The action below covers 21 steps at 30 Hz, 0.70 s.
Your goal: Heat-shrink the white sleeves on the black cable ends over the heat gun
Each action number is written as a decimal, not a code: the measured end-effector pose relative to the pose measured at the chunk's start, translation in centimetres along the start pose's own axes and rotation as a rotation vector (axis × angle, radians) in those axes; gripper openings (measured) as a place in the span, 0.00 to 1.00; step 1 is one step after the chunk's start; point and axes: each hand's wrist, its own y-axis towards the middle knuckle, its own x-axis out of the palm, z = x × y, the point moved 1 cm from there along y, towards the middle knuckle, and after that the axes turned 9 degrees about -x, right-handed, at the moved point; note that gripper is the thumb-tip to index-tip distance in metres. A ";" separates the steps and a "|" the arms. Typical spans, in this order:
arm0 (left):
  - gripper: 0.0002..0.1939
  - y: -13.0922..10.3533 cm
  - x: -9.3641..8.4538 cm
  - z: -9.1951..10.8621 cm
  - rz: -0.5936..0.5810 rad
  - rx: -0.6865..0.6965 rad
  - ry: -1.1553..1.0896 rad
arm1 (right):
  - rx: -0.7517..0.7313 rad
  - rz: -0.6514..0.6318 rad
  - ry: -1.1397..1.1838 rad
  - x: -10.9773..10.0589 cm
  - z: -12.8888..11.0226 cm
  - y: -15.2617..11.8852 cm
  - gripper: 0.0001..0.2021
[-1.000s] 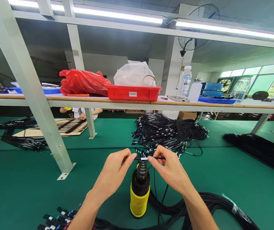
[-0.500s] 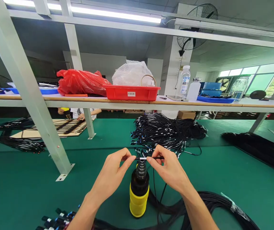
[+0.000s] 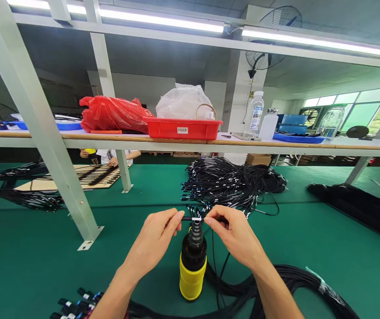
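A thin black cable with a white sleeve (image 3: 196, 219) is stretched level between my two hands, just above the dark ribbed nozzle of a yellow and black tool (image 3: 191, 274) standing upright. My left hand (image 3: 158, 237) pinches the cable's left part between thumb and fingers. On the other side, my right hand (image 3: 233, 232) pinches the cable close to the white sleeve's right end. Whether the sleeve touches the nozzle I cannot tell. Behind the hands lies a large pile of black cables (image 3: 226, 179) with white and blue marks.
A cable bundle (image 3: 296, 274) curves along the near right, and black connectors (image 3: 80, 303) lie near left. More cables (image 3: 352, 201) rest at right. A metal post (image 3: 60, 168) stands left. The shelf (image 3: 176, 145) holds a red tray (image 3: 190, 128). Another person's hands (image 3: 112, 161) are far left.
My left hand has shifted slightly left along the cable, showing more black cable left of the white sleeve. The sleeve has moved slightly left. A second ceiling light is now lit.
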 end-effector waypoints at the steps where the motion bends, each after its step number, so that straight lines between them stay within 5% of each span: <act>1: 0.24 0.0 0.0 0.0 0.000 0.004 -0.004 | 0.002 -0.001 0.002 0.0 0.0 0.0 0.10; 21: 0.09 0.0 -0.1 0.0 0.028 0.064 -0.056 | 0.034 0.018 0.017 -0.1 0.7 0.1 0.05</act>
